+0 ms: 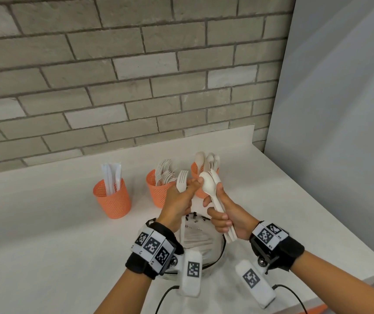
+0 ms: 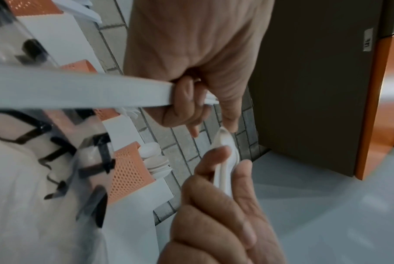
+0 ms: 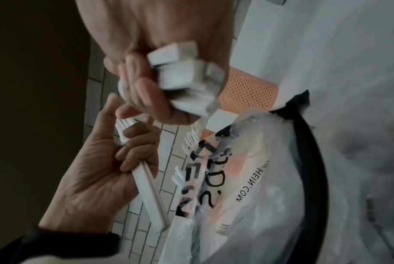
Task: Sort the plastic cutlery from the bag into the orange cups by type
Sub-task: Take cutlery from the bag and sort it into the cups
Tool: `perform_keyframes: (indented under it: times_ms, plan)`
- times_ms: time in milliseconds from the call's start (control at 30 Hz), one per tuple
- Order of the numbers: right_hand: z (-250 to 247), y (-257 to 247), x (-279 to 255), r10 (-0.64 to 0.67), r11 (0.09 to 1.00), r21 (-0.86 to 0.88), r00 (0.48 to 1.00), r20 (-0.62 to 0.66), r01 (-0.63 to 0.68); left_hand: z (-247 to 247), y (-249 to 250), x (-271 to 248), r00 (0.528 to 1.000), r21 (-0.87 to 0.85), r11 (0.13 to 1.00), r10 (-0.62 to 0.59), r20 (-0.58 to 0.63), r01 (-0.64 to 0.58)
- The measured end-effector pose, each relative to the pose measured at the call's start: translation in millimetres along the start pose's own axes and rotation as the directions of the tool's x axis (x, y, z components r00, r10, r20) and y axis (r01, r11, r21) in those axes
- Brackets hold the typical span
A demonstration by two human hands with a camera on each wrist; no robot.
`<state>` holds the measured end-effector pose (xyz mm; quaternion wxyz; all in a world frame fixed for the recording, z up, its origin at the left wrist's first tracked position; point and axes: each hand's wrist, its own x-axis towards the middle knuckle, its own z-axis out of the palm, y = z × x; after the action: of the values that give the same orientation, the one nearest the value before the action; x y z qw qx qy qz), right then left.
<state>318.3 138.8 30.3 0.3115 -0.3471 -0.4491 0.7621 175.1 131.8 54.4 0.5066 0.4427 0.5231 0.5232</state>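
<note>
Above the clear plastic bag (image 1: 200, 242), my left hand (image 1: 180, 201) grips white forks (image 1: 182, 182) by their handles, tines up. My right hand (image 1: 225, 215) grips a bundle of white spoons (image 1: 209, 185), bowls up; my left thumb touches the front spoon bowl. Three orange mesh cups stand behind: the left cup (image 1: 113, 200) holds knives, the middle cup (image 1: 157, 192) forks, the right cup (image 1: 196, 169) spoons. The left wrist view has the fork handle (image 2: 78, 89) crossing under my left hand (image 2: 191, 53). The right wrist view has the spoon handle ends (image 3: 182, 80) in my right hand (image 3: 151, 92).
The white counter (image 1: 45, 223) meets a grey brick wall (image 1: 113, 75) at the back and a pale panel (image 1: 328, 132) on the right. The counter's right edge (image 1: 339, 252) runs diagonally close to my right arm. More cutlery lies inside the printed bag (image 3: 248, 178).
</note>
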Motion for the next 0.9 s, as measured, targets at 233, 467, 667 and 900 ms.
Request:
perform_keyframes:
  times_ms: [233, 467, 667, 900]
  plan:
    - [5.0, -0.7, -1.7, 0.102, 0.989, 0.093, 0.982, 0.159, -0.117, 10.2, 4.6, -0.4, 0.999, 0.05, 0.999, 0.014, 0.031, -0.015]
    - [-1.4, -9.5, 2.3, -0.014, 0.995, -0.096, 0.999, -0.043, 0.01, -17.7, 34.7, 34.5, 0.97, -0.019, 0.991, 0.127, -0.208, -0.134]
    - [-12.6, -12.5, 3.0, -0.327, 0.88, -0.423, 0.92, -0.217, 0.213, -60.2, 75.7, 93.9, 0.808, -0.021, 0.906, 0.365, -0.462, -0.422]
    - [-34.4, 3.7, 21.9, -0.558, 0.747, -0.583, 0.778, -0.288, 0.32, -80.6, 33.3, 138.4, 0.82, 0.019, 0.952, 0.274, -0.502, -0.307]
